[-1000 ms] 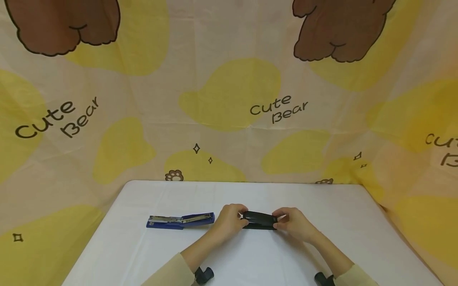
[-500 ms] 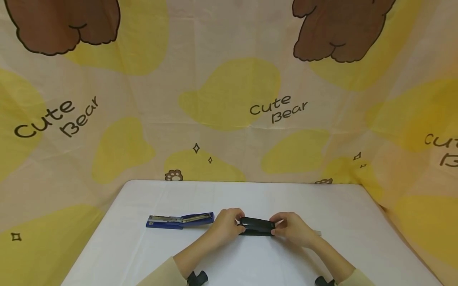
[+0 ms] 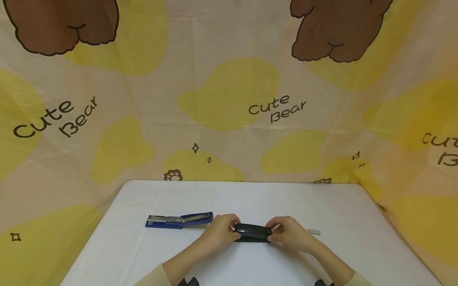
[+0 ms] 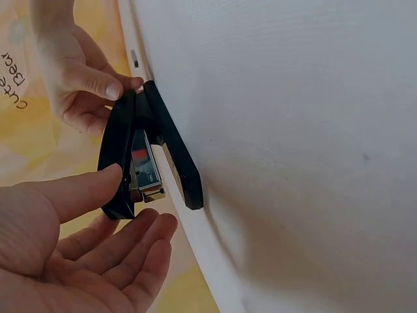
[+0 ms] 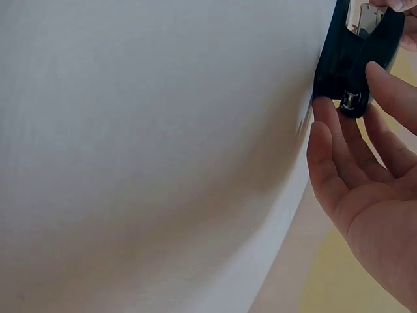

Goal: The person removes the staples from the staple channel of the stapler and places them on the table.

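A black stapler [image 3: 252,232] sits low over the white table between both hands. My left hand [image 3: 220,231] pinches its front end; the left wrist view shows the thumb on the black top arm and the metal magazine [image 4: 147,166] bare between arm and base. At the hinge end my right hand [image 3: 292,234] holds on, its thumb on the top and fingers about the rear, as the right wrist view shows. Off to the left lies a blue stapler [image 3: 179,221], folded wide with its metal rail exposed.
On the white table [image 3: 150,258], a small grey strip, seemingly staples [image 3: 314,232], lies right of my right hand. A printed yellow and beige cloth [image 3: 229,95] hangs behind the table's far edge.
Both hands have brought the black stapler nearer to me and slightly left, and its top now tilts more into sight. The grey strip has come out from behind the right hand.
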A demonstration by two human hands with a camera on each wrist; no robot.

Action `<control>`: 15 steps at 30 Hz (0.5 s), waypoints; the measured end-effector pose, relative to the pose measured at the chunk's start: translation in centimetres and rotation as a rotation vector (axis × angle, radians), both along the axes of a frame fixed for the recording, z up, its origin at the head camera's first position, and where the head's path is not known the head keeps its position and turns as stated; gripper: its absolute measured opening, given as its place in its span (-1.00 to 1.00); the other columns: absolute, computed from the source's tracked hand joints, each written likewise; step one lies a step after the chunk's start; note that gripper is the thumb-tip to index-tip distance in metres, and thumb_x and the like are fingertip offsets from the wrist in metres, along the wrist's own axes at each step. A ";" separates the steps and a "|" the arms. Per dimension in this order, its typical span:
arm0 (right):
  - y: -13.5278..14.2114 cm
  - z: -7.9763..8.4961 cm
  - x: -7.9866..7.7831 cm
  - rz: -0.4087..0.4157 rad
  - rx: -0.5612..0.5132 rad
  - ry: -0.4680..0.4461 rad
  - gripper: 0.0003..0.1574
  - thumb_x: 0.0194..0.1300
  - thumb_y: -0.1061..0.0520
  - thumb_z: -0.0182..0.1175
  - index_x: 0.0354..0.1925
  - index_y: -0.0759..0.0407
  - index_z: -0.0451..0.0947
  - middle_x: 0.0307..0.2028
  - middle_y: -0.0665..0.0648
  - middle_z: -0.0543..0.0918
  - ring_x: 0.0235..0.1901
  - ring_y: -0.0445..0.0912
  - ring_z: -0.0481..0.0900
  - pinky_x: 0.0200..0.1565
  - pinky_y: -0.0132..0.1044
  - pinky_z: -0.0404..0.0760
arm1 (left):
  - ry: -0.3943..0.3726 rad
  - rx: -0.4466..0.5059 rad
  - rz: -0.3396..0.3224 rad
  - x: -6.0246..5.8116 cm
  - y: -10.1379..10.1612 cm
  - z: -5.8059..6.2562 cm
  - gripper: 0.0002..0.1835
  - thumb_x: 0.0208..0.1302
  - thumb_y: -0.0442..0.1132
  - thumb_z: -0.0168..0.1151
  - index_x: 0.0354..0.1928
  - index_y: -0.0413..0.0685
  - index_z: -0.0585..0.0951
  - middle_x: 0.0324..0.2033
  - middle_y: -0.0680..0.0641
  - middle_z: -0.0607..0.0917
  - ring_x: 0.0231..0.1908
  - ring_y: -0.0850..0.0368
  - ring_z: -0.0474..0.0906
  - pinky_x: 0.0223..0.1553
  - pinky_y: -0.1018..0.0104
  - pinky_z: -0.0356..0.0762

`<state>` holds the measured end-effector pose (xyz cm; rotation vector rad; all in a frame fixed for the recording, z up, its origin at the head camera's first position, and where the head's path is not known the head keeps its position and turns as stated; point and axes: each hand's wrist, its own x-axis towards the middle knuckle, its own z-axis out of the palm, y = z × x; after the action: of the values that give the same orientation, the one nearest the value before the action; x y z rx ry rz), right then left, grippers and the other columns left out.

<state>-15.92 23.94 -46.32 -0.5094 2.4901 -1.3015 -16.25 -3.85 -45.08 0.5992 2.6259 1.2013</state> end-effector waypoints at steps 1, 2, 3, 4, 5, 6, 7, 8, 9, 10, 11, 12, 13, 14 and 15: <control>-0.1 0.0 0.1 0.003 -0.001 -0.007 -0.58 0.19 0.28 0.51 0.01 0.33 0.65 -0.25 0.09 0.72 -0.22 -0.01 0.65 -0.26 -0.35 0.59 | -0.007 0.004 -0.001 0.1 -0.1 -0.1 -0.73 0.17 -0.41 0.51 -0.08 -0.17 0.70 -0.25 -0.08 0.77 -0.35 0.22 0.58 -0.34 0.32 0.55; -0.2 0.0 0.2 0.006 0.001 -0.011 -0.59 0.19 0.29 0.51 0.00 0.32 0.65 -0.26 0.09 0.72 -0.22 -0.01 0.65 -0.26 -0.35 0.59 | -0.011 0.009 -0.002 0.2 -0.3 -0.1 -0.73 0.17 -0.42 0.51 -0.08 -0.17 0.71 -0.26 -0.07 0.77 -0.36 0.23 0.58 -0.35 0.33 0.54; -0.3 0.0 0.3 0.011 -0.001 -0.015 -0.59 0.18 0.29 0.51 0.00 0.32 0.65 -0.25 0.09 0.71 -0.22 -0.01 0.65 -0.26 -0.35 0.60 | -0.017 0.015 -0.004 0.3 -0.4 -0.1 -0.72 0.17 -0.42 0.51 -0.08 -0.17 0.71 -0.26 -0.07 0.77 -0.37 0.23 0.58 -0.36 0.34 0.54; -0.3 0.0 0.3 0.016 -0.004 -0.013 -0.59 0.17 0.30 0.51 0.00 0.32 0.65 -0.25 0.09 0.71 -0.23 -0.01 0.64 -0.26 -0.35 0.60 | -0.020 0.021 -0.005 0.4 -0.5 -0.1 -0.72 0.16 -0.42 0.51 -0.07 -0.18 0.71 -0.26 -0.07 0.77 -0.37 0.23 0.58 -0.37 0.35 0.54; -0.4 0.0 0.4 0.018 -0.003 -0.015 -0.59 0.17 0.31 0.52 -0.01 0.32 0.66 -0.25 0.09 0.71 -0.23 -0.01 0.64 -0.26 -0.35 0.60 | -0.025 0.026 -0.006 0.5 -0.6 -0.1 -0.72 0.16 -0.43 0.51 -0.07 -0.18 0.70 -0.26 -0.07 0.77 -0.38 0.23 0.58 -0.39 0.36 0.53; -0.5 0.0 0.4 0.021 -0.003 -0.013 -0.59 0.16 0.31 0.52 -0.01 0.32 0.66 -0.25 0.09 0.71 -0.23 -0.01 0.64 -0.27 -0.35 0.60 | -0.031 0.034 -0.007 0.7 -0.8 -0.1 -0.71 0.16 -0.43 0.51 -0.07 -0.19 0.70 -0.26 -0.07 0.76 -0.39 0.23 0.57 -0.39 0.36 0.53; -0.5 0.0 0.5 0.023 -0.004 -0.014 -0.59 0.16 0.32 0.52 -0.01 0.32 0.66 -0.25 0.09 0.71 -0.23 -0.01 0.64 -0.27 -0.35 0.60 | -0.031 0.040 -0.010 0.8 -0.9 -0.1 -0.71 0.15 -0.43 0.51 -0.08 -0.20 0.70 -0.27 -0.06 0.76 -0.39 0.23 0.57 -0.40 0.36 0.53; -0.6 0.0 0.5 0.024 -0.003 -0.014 -0.59 0.16 0.32 0.52 -0.01 0.31 0.66 -0.25 0.09 0.71 -0.23 -0.01 0.64 -0.27 -0.35 0.60 | -0.031 0.048 -0.013 0.9 -1.0 0.0 -0.71 0.15 -0.44 0.51 -0.08 -0.20 0.70 -0.27 -0.06 0.76 -0.39 0.23 0.57 -0.40 0.36 0.53; -0.6 0.0 0.5 0.025 -0.005 -0.016 -0.59 0.16 0.32 0.52 -0.01 0.31 0.66 -0.25 0.09 0.70 -0.23 -0.01 0.64 -0.27 -0.35 0.60 | -0.032 0.055 -0.016 0.9 -1.1 0.0 -0.72 0.15 -0.44 0.51 -0.08 -0.21 0.70 -0.27 -0.06 0.76 -0.39 0.23 0.57 -0.40 0.36 0.53; -0.7 0.0 0.5 0.025 -0.004 -0.016 -0.59 0.16 0.33 0.52 -0.02 0.31 0.66 -0.25 0.08 0.70 -0.23 -0.01 0.63 -0.27 -0.35 0.59 | -0.030 0.060 -0.019 1.0 -1.2 0.0 -0.72 0.15 -0.44 0.51 -0.08 -0.21 0.70 -0.27 -0.06 0.76 -0.39 0.23 0.57 -0.40 0.36 0.52; -0.8 0.0 0.6 0.024 -0.002 -0.019 -0.59 0.16 0.33 0.52 -0.02 0.30 0.66 -0.26 0.08 0.70 -0.24 -0.01 0.63 -0.27 -0.35 0.59 | -0.029 0.065 -0.022 1.1 -1.3 0.0 -0.72 0.14 -0.44 0.51 -0.09 -0.21 0.70 -0.28 -0.05 0.76 -0.40 0.24 0.56 -0.41 0.37 0.52; -0.8 0.0 0.6 0.025 0.001 -0.016 -0.59 0.16 0.32 0.53 -0.02 0.30 0.66 -0.26 0.07 0.70 -0.23 -0.01 0.63 -0.27 -0.35 0.59 | -0.024 0.070 -0.024 1.2 -1.4 0.0 -0.72 0.14 -0.45 0.51 -0.09 -0.20 0.70 -0.28 -0.05 0.76 -0.40 0.24 0.56 -0.41 0.37 0.52; -0.9 0.0 0.6 0.024 0.005 -0.015 -0.59 0.15 0.32 0.53 -0.02 0.29 0.66 -0.26 0.07 0.70 -0.23 -0.01 0.63 -0.27 -0.34 0.59 | -0.021 0.072 -0.025 1.2 -1.5 -0.1 -0.72 0.14 -0.44 0.51 -0.10 -0.20 0.70 -0.29 -0.04 0.75 -0.40 0.25 0.56 -0.41 0.37 0.51; -1.0 0.1 0.7 0.025 0.007 -0.014 -0.59 0.15 0.32 0.53 -0.02 0.29 0.67 -0.27 0.07 0.70 -0.24 -0.02 0.63 -0.27 -0.34 0.59 | -0.016 0.073 -0.025 1.3 -1.6 0.0 -0.72 0.14 -0.44 0.51 -0.10 -0.20 0.70 -0.29 -0.03 0.75 -0.40 0.26 0.55 -0.41 0.37 0.51; -1.0 0.1 0.7 0.025 0.010 -0.010 -0.59 0.15 0.31 0.54 -0.02 0.28 0.67 -0.27 0.06 0.70 -0.24 -0.02 0.63 -0.27 -0.34 0.59 | -0.014 0.072 -0.025 1.3 -1.6 -0.1 -0.72 0.13 -0.44 0.51 -0.10 -0.19 0.70 -0.29 -0.03 0.75 -0.40 0.27 0.55 -0.41 0.37 0.51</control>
<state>-15.25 22.91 -46.23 -0.5287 2.4728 -1.2779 -14.94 -5.49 -45.15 0.6322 2.5653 1.2924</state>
